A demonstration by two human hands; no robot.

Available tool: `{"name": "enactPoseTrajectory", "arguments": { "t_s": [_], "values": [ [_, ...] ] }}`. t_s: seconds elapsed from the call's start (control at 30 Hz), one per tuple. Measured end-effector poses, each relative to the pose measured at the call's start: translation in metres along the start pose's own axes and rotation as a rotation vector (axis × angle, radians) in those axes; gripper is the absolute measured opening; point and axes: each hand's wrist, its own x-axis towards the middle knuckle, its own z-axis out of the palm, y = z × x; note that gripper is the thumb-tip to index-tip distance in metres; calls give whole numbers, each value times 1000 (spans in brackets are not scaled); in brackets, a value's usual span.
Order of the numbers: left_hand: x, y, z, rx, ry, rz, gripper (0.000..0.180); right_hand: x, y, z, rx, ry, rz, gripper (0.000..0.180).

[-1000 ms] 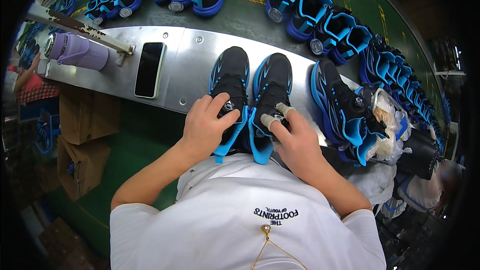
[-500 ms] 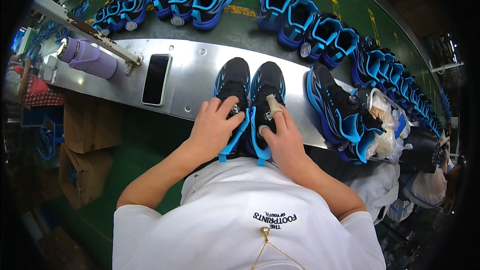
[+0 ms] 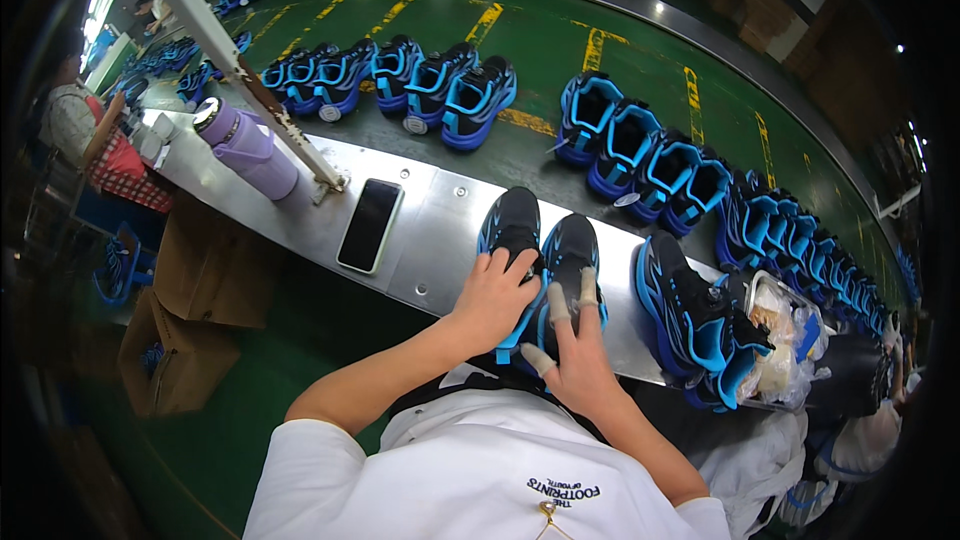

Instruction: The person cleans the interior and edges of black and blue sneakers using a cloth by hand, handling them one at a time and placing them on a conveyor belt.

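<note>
Two black sneakers with bright blue trim rest side by side, toes pointing away from me, at the near edge of the metal ledge. My left hand curls its fingers over the tongue and collar of the left sneaker. Over the right sneaker lies my right hand, its index and middle fingers stretched forward and apart, the thumb beside the collar. Pale covers sit on several of its fingertips. Both hands partly hide the shoe openings.
A phone and a purple bottle lie left on the metal ledge, near a metal post. More sneakers line the green surface beyond. Rightward stand another sneaker pair and a container of plastic bags. Cardboard boxes are lower left.
The view has tilted up, so everything sits lower and further right. My right hand's index and middle fingers have straightened and spread. The left hand stays on its sneaker.
</note>
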Motion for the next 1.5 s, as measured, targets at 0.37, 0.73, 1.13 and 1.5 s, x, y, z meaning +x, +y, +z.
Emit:
{"name": "enactPoseTrajectory", "arguments": {
  "t_s": [0.37,0.73,1.13,1.5],
  "values": [
    [16,-6,-27,-287,49,-171,28,20,-1,-55,-74,20,55,34],
    [15,18,-11,-452,152,-315,31,27,23,-60,-45,-88,-165,40],
    [22,18,-8,-517,180,-316,35,12,33,-56,120,9,-135,32],
    [11,23,-10,-562,94,-275,33,10,45,-66,145,0,-347,25]
  ]
}}
